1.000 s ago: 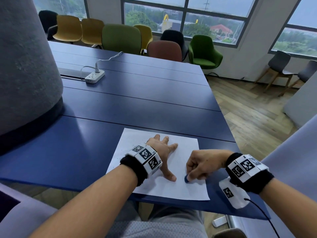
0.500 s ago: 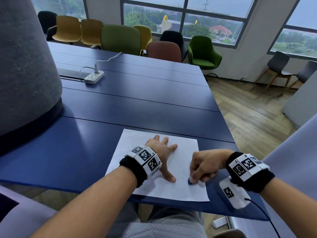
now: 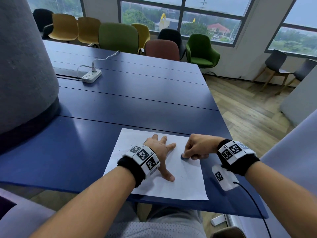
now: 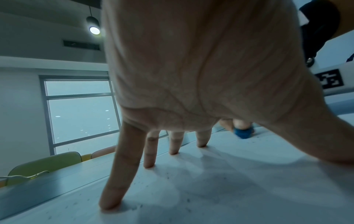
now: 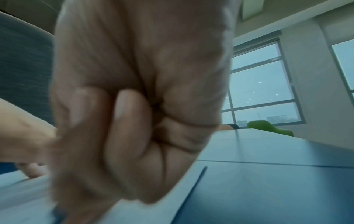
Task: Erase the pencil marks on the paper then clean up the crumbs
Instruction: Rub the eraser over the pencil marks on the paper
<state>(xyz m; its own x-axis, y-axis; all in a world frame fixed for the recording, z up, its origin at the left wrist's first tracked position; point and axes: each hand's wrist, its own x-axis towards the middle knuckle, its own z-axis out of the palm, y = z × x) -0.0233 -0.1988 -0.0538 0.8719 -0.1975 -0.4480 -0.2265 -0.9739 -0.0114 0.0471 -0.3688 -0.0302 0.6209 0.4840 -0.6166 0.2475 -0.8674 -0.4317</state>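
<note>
Right hand point(image 3: 197, 146), pinching blue eraser point(image 3: 185, 156), has shifted up the paper point(image 3: 187, 186); left hand point(image 3: 160, 150) stays splayed flat, pinning it. Erasing continues; crumbs point(image 4: 168, 175) remain.

eraser point(image 3: 184, 157): mostly covered by fingertips of right hand point(image 3: 199, 146), shape unclear | right wrist view: motion-blurred, eraser barely a dark smear at the bottom edge | paper point(image 3: 187, 186): middle hidden under left hand point(image 3: 158, 148), pencil marks too faint to read | crumbs point(image 4: 168, 176): tiny specks, uncountable
</note>
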